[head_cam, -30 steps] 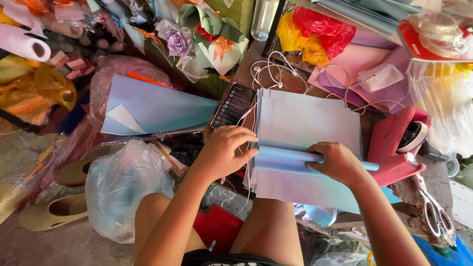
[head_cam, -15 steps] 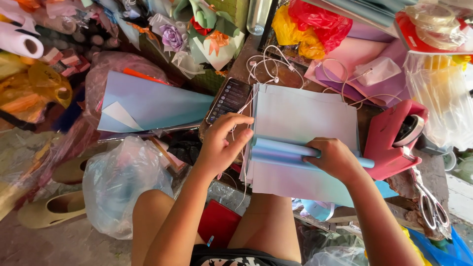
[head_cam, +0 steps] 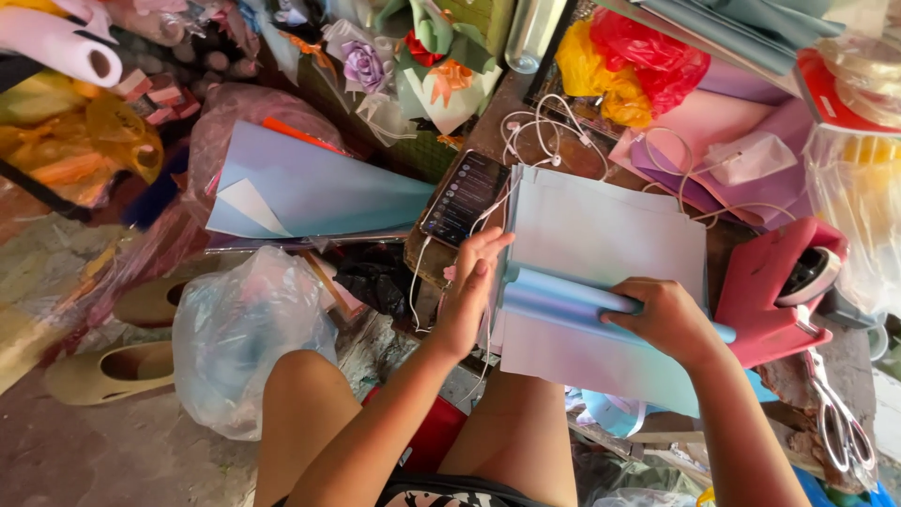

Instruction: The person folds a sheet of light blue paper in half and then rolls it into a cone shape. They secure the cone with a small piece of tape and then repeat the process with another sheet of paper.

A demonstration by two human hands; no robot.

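Note:
A stack of pale blue paper sheets [head_cam: 601, 235] lies on a small cluttered work surface in front of me. The top sheet is curled into a roll [head_cam: 563, 299] across the stack's middle. My right hand [head_cam: 668, 321] grips the right part of that roll from above. My left hand [head_cam: 469, 293], fingers straight, presses against the roll's left end and the stack's left edge. My bare knees are below.
A phone [head_cam: 464, 195] with white earphone cable [head_cam: 544, 141] lies left of the stack. A red tape dispenser [head_cam: 779, 286] and scissors [head_cam: 840, 422] are on the right. More blue sheets [head_cam: 310, 188], a plastic bag [head_cam: 244, 333], shoes [head_cam: 113, 371] and paper flowers [head_cam: 432, 56] surround me.
My left hand has shifted from on top of the roll to its left end, fingers now extended along the stack's edge. The right hand stays on the roll.

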